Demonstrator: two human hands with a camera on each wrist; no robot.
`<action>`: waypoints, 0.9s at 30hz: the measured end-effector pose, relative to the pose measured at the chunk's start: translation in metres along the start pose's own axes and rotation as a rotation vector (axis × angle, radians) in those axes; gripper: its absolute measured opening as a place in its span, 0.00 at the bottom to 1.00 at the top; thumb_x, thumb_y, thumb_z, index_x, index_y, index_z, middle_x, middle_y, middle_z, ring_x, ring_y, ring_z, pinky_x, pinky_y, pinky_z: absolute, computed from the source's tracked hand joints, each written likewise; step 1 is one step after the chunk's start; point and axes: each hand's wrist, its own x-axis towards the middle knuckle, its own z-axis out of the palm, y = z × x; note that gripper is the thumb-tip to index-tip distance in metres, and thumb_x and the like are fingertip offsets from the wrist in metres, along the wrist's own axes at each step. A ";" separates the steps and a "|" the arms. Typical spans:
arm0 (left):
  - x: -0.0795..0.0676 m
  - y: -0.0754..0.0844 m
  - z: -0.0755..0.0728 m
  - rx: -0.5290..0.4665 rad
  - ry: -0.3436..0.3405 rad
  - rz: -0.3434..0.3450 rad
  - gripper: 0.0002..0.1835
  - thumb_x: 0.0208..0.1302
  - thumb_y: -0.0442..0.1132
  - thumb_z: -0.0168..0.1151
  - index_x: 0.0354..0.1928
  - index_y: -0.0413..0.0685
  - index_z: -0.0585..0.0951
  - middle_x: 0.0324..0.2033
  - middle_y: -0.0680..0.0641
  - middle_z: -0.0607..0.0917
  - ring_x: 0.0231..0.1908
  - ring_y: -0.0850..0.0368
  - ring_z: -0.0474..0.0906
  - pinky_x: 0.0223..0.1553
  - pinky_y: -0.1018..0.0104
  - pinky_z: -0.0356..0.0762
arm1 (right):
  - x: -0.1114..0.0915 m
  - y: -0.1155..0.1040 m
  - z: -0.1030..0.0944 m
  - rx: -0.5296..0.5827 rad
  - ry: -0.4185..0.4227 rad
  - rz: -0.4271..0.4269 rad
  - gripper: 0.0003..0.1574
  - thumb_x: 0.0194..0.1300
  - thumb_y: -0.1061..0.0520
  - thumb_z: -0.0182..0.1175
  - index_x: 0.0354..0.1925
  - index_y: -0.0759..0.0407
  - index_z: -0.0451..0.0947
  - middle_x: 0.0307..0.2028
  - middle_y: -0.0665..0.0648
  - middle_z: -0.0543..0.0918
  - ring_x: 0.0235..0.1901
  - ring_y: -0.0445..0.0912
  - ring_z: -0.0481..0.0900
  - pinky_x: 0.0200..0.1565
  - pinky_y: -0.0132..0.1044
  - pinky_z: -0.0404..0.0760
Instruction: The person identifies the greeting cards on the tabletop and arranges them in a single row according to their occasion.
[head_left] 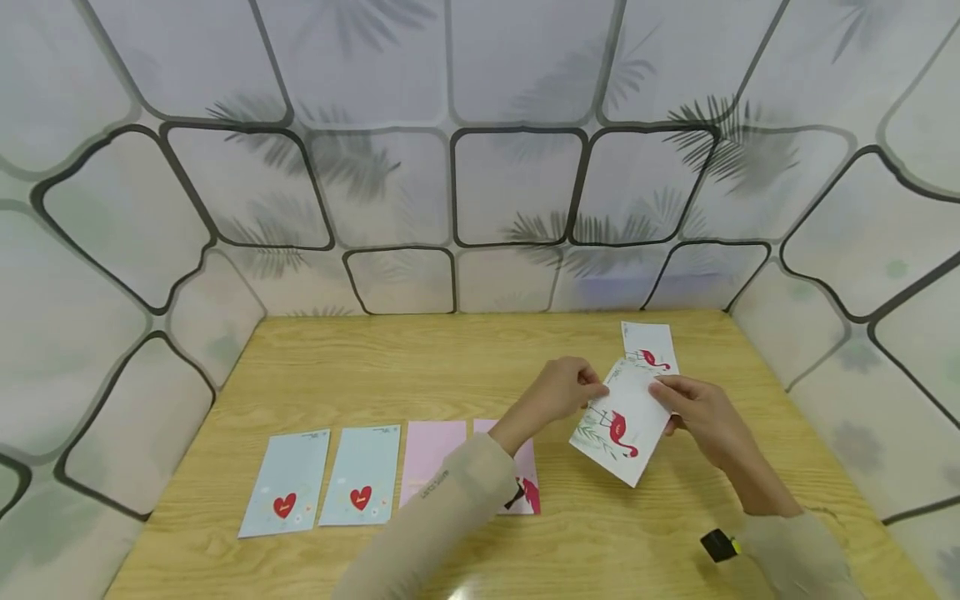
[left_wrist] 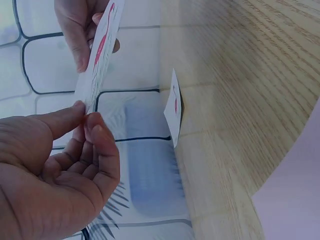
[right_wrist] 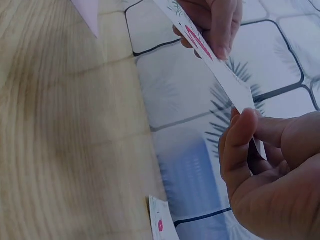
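A white flamingo card (head_left: 617, 425) is pinched at opposite edges by the left hand (head_left: 558, 392) and right hand (head_left: 707, 417), held above a wood-grain table (head_left: 360, 367); a second flamingo card (head_left: 649, 340) is partly hidden behind it in the head view.

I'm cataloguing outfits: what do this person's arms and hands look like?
The left sleeve and right sleeve are beige; the left bears dark lettering. A black block with a yellow-green edge shows beside the right one. The left hand and right hand wear no gloves.

white cards (head_left: 622, 425): 2 | blue cards (head_left: 360, 467): 2 | pink cards (head_left: 435, 450): 2
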 end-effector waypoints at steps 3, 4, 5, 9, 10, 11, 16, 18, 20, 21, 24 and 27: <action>0.001 0.000 -0.003 -0.045 0.052 0.033 0.06 0.70 0.41 0.69 0.38 0.46 0.84 0.28 0.55 0.83 0.27 0.65 0.79 0.27 0.73 0.75 | 0.003 -0.007 0.003 -0.001 -0.046 -0.021 0.30 0.80 0.50 0.56 0.61 0.78 0.74 0.37 0.57 0.82 0.28 0.43 0.79 0.33 0.34 0.82; 0.001 0.000 -0.005 -0.056 0.063 0.046 0.06 0.70 0.41 0.70 0.40 0.46 0.85 0.29 0.55 0.83 0.27 0.65 0.79 0.28 0.74 0.76 | 0.004 -0.009 0.004 0.002 -0.064 -0.028 0.30 0.80 0.51 0.56 0.61 0.78 0.74 0.37 0.58 0.83 0.28 0.43 0.79 0.32 0.34 0.82; 0.001 0.001 -0.007 -0.068 0.072 0.061 0.06 0.70 0.40 0.70 0.43 0.45 0.85 0.29 0.55 0.83 0.28 0.65 0.79 0.28 0.74 0.76 | 0.005 -0.011 0.005 0.005 -0.082 -0.033 0.29 0.80 0.52 0.56 0.61 0.78 0.74 0.37 0.58 0.83 0.28 0.43 0.79 0.31 0.34 0.82; -0.001 0.002 -0.014 -0.116 0.097 0.118 0.11 0.69 0.37 0.70 0.50 0.43 0.85 0.30 0.54 0.84 0.27 0.64 0.80 0.27 0.74 0.76 | 0.009 -0.019 0.007 -0.009 -0.138 -0.045 0.27 0.80 0.52 0.56 0.59 0.77 0.75 0.35 0.58 0.84 0.25 0.43 0.77 0.28 0.34 0.80; -0.002 0.002 -0.017 -0.117 0.103 0.129 0.11 0.69 0.37 0.70 0.51 0.44 0.86 0.30 0.54 0.84 0.28 0.63 0.80 0.27 0.74 0.75 | 0.010 -0.022 0.008 -0.002 -0.146 -0.045 0.27 0.80 0.53 0.57 0.59 0.77 0.75 0.35 0.59 0.84 0.25 0.43 0.77 0.28 0.34 0.79; -0.003 0.003 -0.019 -0.120 0.111 0.139 0.10 0.70 0.37 0.69 0.50 0.44 0.86 0.30 0.54 0.84 0.28 0.63 0.81 0.27 0.74 0.75 | 0.011 -0.024 0.008 -0.002 -0.145 -0.046 0.26 0.80 0.53 0.57 0.58 0.77 0.75 0.35 0.58 0.84 0.24 0.43 0.77 0.27 0.34 0.79; -0.011 0.003 -0.030 -0.134 0.154 0.156 0.07 0.73 0.40 0.66 0.46 0.46 0.87 0.29 0.54 0.85 0.29 0.58 0.83 0.28 0.73 0.78 | 0.014 -0.037 0.012 0.023 -0.095 -0.041 0.25 0.78 0.53 0.60 0.56 0.77 0.76 0.34 0.55 0.85 0.25 0.43 0.78 0.29 0.34 0.81; -0.016 0.003 -0.035 -0.150 0.174 0.155 0.07 0.74 0.41 0.65 0.45 0.46 0.87 0.29 0.53 0.84 0.29 0.56 0.84 0.29 0.72 0.79 | 0.014 -0.040 0.013 0.040 -0.070 -0.048 0.25 0.77 0.53 0.60 0.56 0.77 0.76 0.34 0.53 0.85 0.26 0.43 0.79 0.32 0.34 0.82; -0.020 0.004 -0.040 -0.174 0.188 0.149 0.07 0.74 0.40 0.65 0.44 0.45 0.86 0.28 0.52 0.84 0.30 0.53 0.85 0.30 0.71 0.81 | 0.014 -0.043 0.014 0.064 -0.056 -0.064 0.25 0.78 0.54 0.60 0.56 0.78 0.75 0.35 0.52 0.85 0.27 0.43 0.80 0.34 0.33 0.83; -0.022 0.004 -0.042 -0.184 0.192 0.147 0.06 0.74 0.40 0.65 0.43 0.45 0.86 0.28 0.52 0.84 0.30 0.52 0.85 0.30 0.71 0.81 | 0.014 -0.044 0.015 0.079 -0.053 -0.072 0.26 0.78 0.55 0.60 0.57 0.79 0.75 0.35 0.51 0.85 0.27 0.43 0.80 0.35 0.33 0.83; -0.027 0.006 -0.047 -0.222 0.195 0.140 0.05 0.73 0.39 0.65 0.42 0.44 0.86 0.28 0.50 0.85 0.31 0.47 0.86 0.31 0.68 0.83 | 0.014 -0.046 0.016 0.119 -0.047 -0.087 0.25 0.78 0.57 0.59 0.57 0.81 0.75 0.35 0.50 0.85 0.28 0.42 0.81 0.36 0.33 0.84; -0.031 0.006 -0.049 -0.240 0.182 0.131 0.04 0.73 0.37 0.66 0.40 0.44 0.86 0.29 0.44 0.86 0.31 0.46 0.86 0.30 0.68 0.83 | 0.013 -0.049 0.017 0.150 -0.053 -0.080 0.23 0.77 0.58 0.60 0.55 0.81 0.77 0.34 0.50 0.85 0.27 0.42 0.80 0.36 0.33 0.84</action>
